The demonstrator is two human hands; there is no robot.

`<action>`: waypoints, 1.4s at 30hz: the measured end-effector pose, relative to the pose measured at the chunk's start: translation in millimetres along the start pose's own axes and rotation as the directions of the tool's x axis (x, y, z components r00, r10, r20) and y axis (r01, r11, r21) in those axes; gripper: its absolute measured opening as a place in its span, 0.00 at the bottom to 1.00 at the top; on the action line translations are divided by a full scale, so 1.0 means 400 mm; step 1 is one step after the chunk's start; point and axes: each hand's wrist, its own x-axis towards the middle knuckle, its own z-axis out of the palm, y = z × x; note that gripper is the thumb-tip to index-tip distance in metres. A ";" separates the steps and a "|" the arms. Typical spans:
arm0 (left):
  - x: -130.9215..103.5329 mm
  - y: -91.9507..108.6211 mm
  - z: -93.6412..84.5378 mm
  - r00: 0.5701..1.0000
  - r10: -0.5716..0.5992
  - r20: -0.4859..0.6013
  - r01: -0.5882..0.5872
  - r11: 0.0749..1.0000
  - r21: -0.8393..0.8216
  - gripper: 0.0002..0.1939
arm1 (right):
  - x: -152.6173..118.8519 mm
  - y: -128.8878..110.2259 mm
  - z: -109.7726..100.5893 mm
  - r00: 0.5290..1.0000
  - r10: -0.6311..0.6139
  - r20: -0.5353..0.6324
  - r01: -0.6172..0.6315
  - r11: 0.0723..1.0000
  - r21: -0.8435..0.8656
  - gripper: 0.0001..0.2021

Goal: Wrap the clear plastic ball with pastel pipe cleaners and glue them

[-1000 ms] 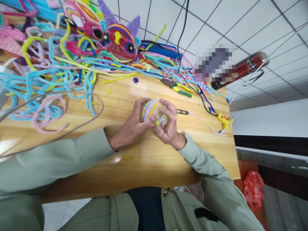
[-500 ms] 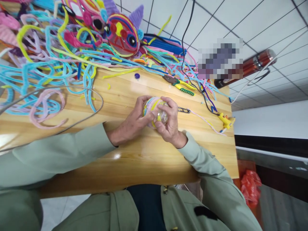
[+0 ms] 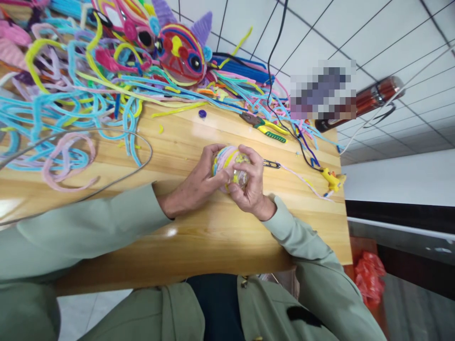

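Observation:
Both hands hold a clear round plastic piece wrapped with pipe cleaners in pink, yellow and blue, just above the wooden table. My left hand grips its left side, with the thumb laid across the front. Around the right side curl the fingers of my right hand, its thumb low on the clear end. Part of the piece is hidden behind the fingers. Just right of my right hand, small black scissors lie on the table. Farther back are pliers with green and yellow handles.
Loose pipe cleaners heap over the left and back of the table. A decorated fish-like figure stands among them. A yellow glue gun with a black cable lies near the right edge. A red thermos is at the back right.
Both hands stay around the wrapped piece, which seems slightly turned or tilted. The whole view has shifted a little; nothing was let go.

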 end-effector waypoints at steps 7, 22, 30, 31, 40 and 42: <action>-0.005 0.006 -0.005 1.000 -0.003 0.031 0.003 1.000 -0.011 0.31 | 0.000 0.005 0.004 0.999 0.036 0.011 -0.036 0.999 -0.008 0.22; 0.007 0.013 -0.012 0.996 -0.064 0.058 0.066 0.997 -0.037 0.31 | 0.002 0.001 -0.001 0.996 0.081 0.023 -0.082 0.997 0.015 0.22; 0.011 -0.002 -0.014 0.998 -0.033 0.050 0.034 0.999 -0.024 0.34 | -0.003 0.007 -0.003 0.994 0.094 0.051 -0.095 0.995 0.014 0.24; 0.009 -0.001 -0.015 0.998 -0.037 0.050 0.038 0.999 -0.025 0.34 | -0.005 0.007 -0.003 0.993 0.099 0.057 -0.100 0.995 0.011 0.24; 0.008 0.006 -0.010 0.997 -0.075 -0.010 0.074 0.992 -0.100 0.26 | -0.011 0.010 -0.003 0.991 0.117 0.060 -0.119 0.992 0.032 0.27; 0.017 -0.001 -0.008 0.991 -0.123 -0.046 0.113 0.980 -0.166 0.26 | -0.010 0.013 -0.002 0.980 0.181 0.088 -0.183 0.983 0.024 0.30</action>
